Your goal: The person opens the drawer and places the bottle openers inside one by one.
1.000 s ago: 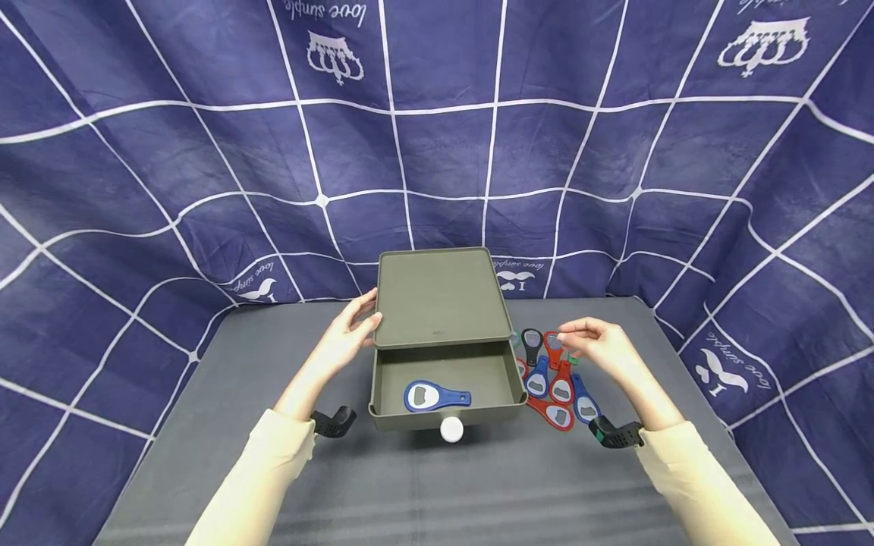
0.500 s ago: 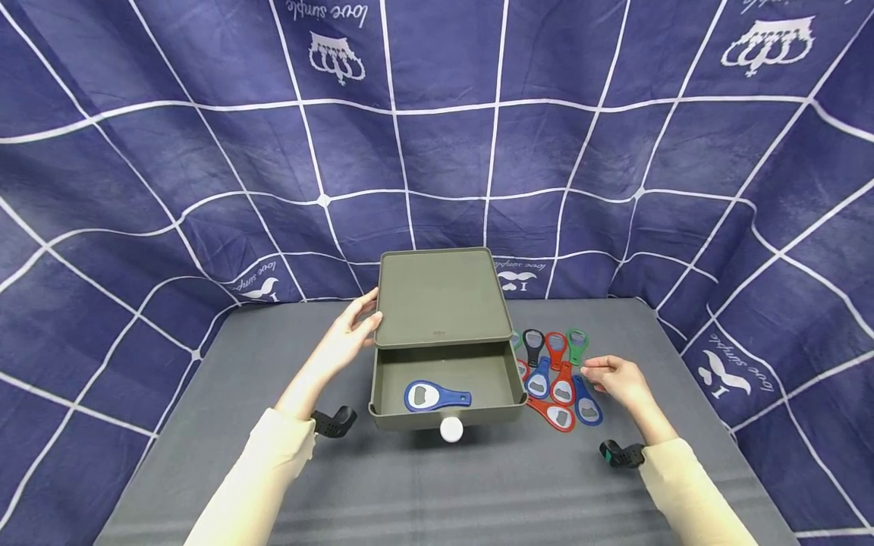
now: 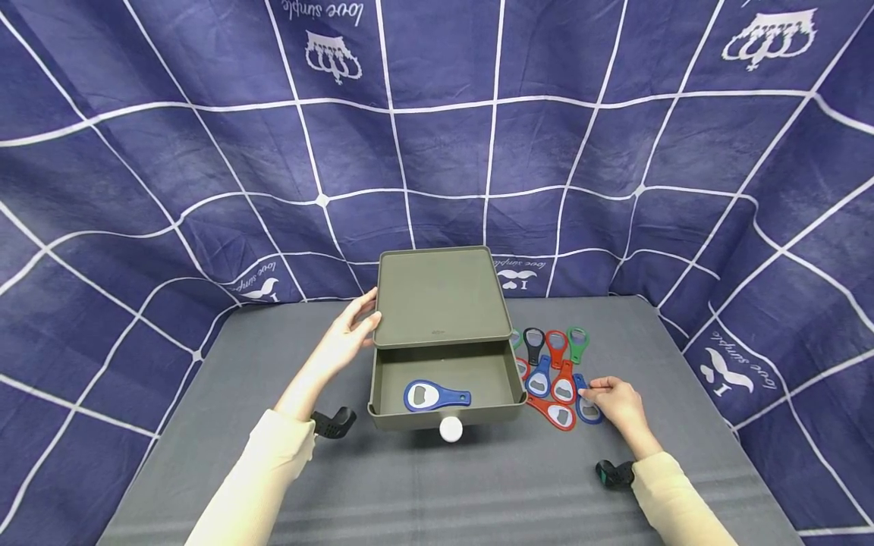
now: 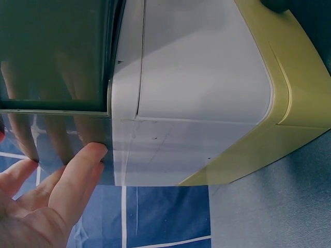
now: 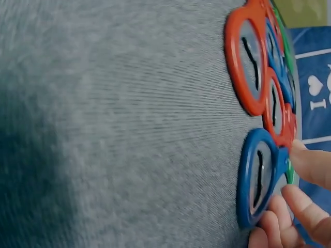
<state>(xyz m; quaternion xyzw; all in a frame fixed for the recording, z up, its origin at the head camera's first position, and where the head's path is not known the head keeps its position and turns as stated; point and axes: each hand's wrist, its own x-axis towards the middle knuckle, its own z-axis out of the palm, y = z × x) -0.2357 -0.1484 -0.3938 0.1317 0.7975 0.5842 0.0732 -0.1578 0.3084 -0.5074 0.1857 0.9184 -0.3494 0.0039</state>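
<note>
My left hand (image 3: 339,339) rests against the left side of an olive drawer box (image 3: 440,296), its fingertips touching the side wall (image 4: 186,144). The drawer (image 3: 447,415) stands pulled out toward me, with a white knob on its front. A blue bottle opener (image 3: 435,396) lies inside it. Right of the box, my right hand (image 3: 617,406) is low over another blue bottle opener (image 5: 254,178) that lies flat on the table. Thumb and fingers are spread about its handle, with a gap visible between thumb and index finger in the right wrist view.
Several more bottle openers lie close together right of the box: a black one (image 3: 534,345), a green one (image 3: 578,345), red ones (image 3: 561,416) and a blue one (image 3: 539,377). A grey cloth (image 3: 423,493) covers the table. A blue gridded curtain (image 3: 444,152) hangs behind.
My right hand has moved down and toward me, from above the red and green openers to the blue one at the near right. My left hand has stayed at the box.
</note>
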